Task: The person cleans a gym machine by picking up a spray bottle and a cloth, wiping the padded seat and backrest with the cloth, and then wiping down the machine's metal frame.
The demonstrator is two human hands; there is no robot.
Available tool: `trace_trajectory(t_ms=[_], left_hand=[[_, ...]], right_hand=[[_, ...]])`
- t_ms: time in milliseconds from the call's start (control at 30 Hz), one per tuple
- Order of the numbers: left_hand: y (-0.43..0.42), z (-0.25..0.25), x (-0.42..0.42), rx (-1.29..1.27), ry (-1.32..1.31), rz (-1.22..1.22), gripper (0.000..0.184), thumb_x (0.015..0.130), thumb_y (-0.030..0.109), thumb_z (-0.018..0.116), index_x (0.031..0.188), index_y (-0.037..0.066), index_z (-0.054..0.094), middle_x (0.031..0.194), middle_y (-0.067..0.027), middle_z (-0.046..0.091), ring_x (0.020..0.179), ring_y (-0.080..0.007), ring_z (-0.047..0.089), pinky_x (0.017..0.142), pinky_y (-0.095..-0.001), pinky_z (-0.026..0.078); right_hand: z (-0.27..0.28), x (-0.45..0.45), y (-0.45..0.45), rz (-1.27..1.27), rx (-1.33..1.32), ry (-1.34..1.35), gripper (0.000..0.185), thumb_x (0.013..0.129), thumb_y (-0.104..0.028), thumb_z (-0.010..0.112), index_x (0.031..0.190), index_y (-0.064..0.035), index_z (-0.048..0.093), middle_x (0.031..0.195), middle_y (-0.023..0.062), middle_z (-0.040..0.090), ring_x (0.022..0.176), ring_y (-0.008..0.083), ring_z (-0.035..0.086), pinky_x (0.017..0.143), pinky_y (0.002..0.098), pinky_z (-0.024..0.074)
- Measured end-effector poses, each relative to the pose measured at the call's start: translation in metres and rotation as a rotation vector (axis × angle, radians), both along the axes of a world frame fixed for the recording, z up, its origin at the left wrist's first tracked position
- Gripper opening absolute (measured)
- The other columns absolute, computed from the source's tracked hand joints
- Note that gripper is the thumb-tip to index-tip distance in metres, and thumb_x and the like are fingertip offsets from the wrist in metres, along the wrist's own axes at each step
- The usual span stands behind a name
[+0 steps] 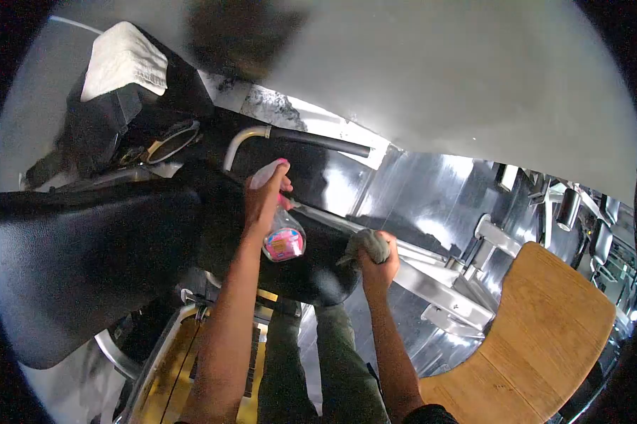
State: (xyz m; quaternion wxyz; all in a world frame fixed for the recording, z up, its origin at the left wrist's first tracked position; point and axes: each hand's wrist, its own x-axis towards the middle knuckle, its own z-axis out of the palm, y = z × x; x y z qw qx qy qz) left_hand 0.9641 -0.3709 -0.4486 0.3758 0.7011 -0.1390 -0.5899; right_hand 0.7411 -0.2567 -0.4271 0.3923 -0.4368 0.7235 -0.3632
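Note:
My left hand point(265, 198) is wrapped around the neck of a clear spray bottle point(285, 242) with a pink trigger head and a pink-and-blue label. The bottle is over the black padded seat point(325, 265) of a gym machine. A crumpled grey cloth point(366, 246) is bunched in my right hand point(381, 261), beside the right end of that seat. Part of the cloth is hidden by my fingers.
A wide black backrest pad point(92, 261) extends to the left. A white towel point(125, 60) lies on black equipment at upper left. A padded handle bar point(318, 141) crosses behind the seat. At lower right is a curved wooden board point(545, 325), near a silver metal frame point(446, 290).

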Motion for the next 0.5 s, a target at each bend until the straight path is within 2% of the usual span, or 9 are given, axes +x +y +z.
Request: trace_trajectory(t_ms=[67,233,300,333,367,433,467,500], left_hand=[[0.006,-0.005,0.012,-0.011,0.04,0.003,0.033,0.081,0.036,0.065,0.09,0.004,0.064,0.07,-0.0054,0.057,0.048,-0.0155,0.054,0.044,-0.0268,0.049],[0.018,-0.027,0.048,0.098,0.017,-0.001,0.034,0.083,0.035,0.063,0.094,0.003,0.063,0.07,-0.0061,0.058,0.043,-0.0154,0.051,0.044,-0.0278,0.049],[0.023,-0.032,0.061,0.15,0.024,-0.157,0.039,0.081,0.043,0.064,0.091,0.006,0.061,0.07,-0.0065,0.059,0.043,-0.014,0.052,0.045,-0.0266,0.049],[0.022,-0.035,0.064,0.139,0.044,-0.178,0.039,0.081,0.045,0.063,0.08,0.006,0.059,0.069,-0.01,0.061,0.036,-0.0147,0.047,0.043,-0.0274,0.048],[0.022,-0.038,0.066,0.143,0.042,-0.181,0.039,0.081,0.045,0.063,0.08,0.006,0.059,0.069,-0.01,0.061,0.036,-0.0147,0.047,0.043,-0.0274,0.048],[0.018,-0.032,0.067,0.177,0.031,-0.186,0.041,0.08,0.047,0.063,0.074,0.006,0.058,0.07,-0.0114,0.062,0.036,-0.0148,0.047,0.041,-0.0285,0.047],[0.019,-0.033,0.068,0.189,0.026,-0.188,0.041,0.08,0.047,0.063,0.074,0.006,0.058,0.07,-0.0114,0.062,0.036,-0.0148,0.047,0.041,-0.0285,0.047],[0.017,-0.034,0.069,0.213,0.057,-0.18,0.041,0.08,0.047,0.063,0.077,0.006,0.059,0.07,-0.0115,0.061,0.035,-0.0152,0.047,0.041,-0.0285,0.047]], right_hand=[[-0.013,-0.002,-0.006,-0.119,0.043,-0.005,0.035,0.073,0.001,0.065,0.106,-0.0053,0.054,0.096,0.0037,0.056,0.09,0.0137,0.054,0.084,0.0284,0.0438],[-0.038,-0.005,-0.057,-0.203,-0.104,-0.078,0.037,0.074,-0.002,0.067,0.108,-0.0029,0.053,0.097,0.0061,0.057,0.091,0.0154,0.056,0.084,0.0291,0.0444],[-0.052,-0.008,-0.086,-0.201,-0.059,0.008,0.034,0.075,-0.003,0.067,0.107,-0.0021,0.054,0.092,0.0091,0.062,0.087,0.0168,0.059,0.082,0.0304,0.0462],[-0.066,-0.011,-0.1,-0.186,-0.073,0.083,0.034,0.075,-0.003,0.069,0.106,-0.0018,0.055,0.09,0.0115,0.064,0.085,0.018,0.061,0.081,0.0313,0.0472],[-0.082,-0.011,-0.114,-0.17,-0.086,0.158,0.034,0.074,-0.004,0.07,0.106,-0.0015,0.056,0.089,0.0139,0.066,0.083,0.0191,0.063,0.079,0.0323,0.0482],[-0.089,0.007,-0.142,-0.177,-0.057,0.291,0.035,0.073,-0.006,0.072,0.105,-0.0018,0.059,0.09,0.0188,0.067,0.084,0.0254,0.066,0.079,0.0353,0.0495],[-0.103,0.012,-0.155,-0.152,0.004,0.395,0.039,0.071,-0.008,0.074,0.106,-0.002,0.06,0.093,0.0209,0.067,0.087,0.033,0.066,0.08,0.0373,0.0497],[-0.118,0.022,-0.163,-0.161,0.016,0.329,0.04,0.069,-0.009,0.075,0.107,-0.0036,0.061,0.093,0.0221,0.066,0.088,0.0369,0.064,0.079,0.0397,0.0498]])
